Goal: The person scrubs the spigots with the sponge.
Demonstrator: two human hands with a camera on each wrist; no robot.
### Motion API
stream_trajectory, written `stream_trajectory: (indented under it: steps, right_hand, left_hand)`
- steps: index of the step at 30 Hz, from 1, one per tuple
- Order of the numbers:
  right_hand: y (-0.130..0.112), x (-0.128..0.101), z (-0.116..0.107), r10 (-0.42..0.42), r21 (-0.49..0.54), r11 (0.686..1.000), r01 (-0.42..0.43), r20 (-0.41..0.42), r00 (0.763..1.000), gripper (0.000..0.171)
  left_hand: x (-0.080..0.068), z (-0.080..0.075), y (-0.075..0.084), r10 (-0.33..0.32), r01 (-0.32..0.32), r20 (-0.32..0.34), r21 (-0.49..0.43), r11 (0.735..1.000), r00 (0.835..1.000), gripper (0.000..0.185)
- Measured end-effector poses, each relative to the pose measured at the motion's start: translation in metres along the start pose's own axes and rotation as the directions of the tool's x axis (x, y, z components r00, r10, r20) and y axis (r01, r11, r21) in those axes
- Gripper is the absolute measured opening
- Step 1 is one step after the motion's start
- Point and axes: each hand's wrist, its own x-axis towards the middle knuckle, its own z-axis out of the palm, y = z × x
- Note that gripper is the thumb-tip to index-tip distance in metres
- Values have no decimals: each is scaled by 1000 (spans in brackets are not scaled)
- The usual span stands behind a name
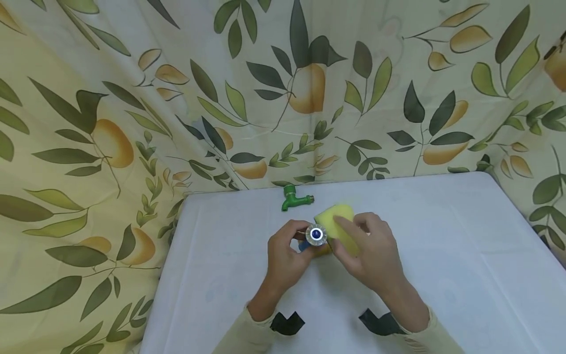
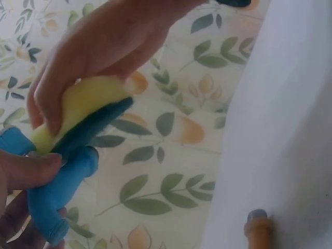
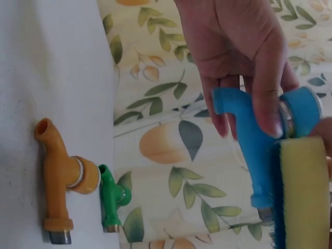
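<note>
My left hand [image 1: 287, 260] grips a small blue tap [image 3: 249, 129], its thumb pressed near the knob joint. In the head view the tap's round knob end [image 1: 316, 235] faces up, with a dark blue centre. A yellow sponge [image 1: 338, 219] with a dark scouring side [image 2: 96, 122] is pinched in my right hand [image 1: 376, 255]. That scouring side lies against the tap's body in both wrist views. In the right wrist view, only some fingertips of my right hand show at the edge, beside the sponge.
An orange tap [image 3: 57, 181] lies on the white-covered table [image 1: 221, 295], mostly hidden below my hands in the head view. Beyond it, near the back edge, sits a green tap [image 1: 295, 200]. A leaf-and-fruit patterned curtain [image 1: 274, 137] hangs behind the table.
</note>
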Motion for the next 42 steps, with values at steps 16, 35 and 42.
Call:
stream_trajectory:
  steps: [16,35,42]
  right_hand:
    - [7,7,-5,56,-3,998,-56,-68,996,36]
    - [8,8,-2,-95,36,995,95,-5,995,37]
    - [19,13,-13,-62,39,997,61,13,998,34]
  left_hand:
    - [1,0,-2,236,-221,-17,286,932,972,31]
    - [0,0,0,406,-386,28,374,843,914,26]
    - [-1,-1,-1,437,-426,50,341,838,898,23]
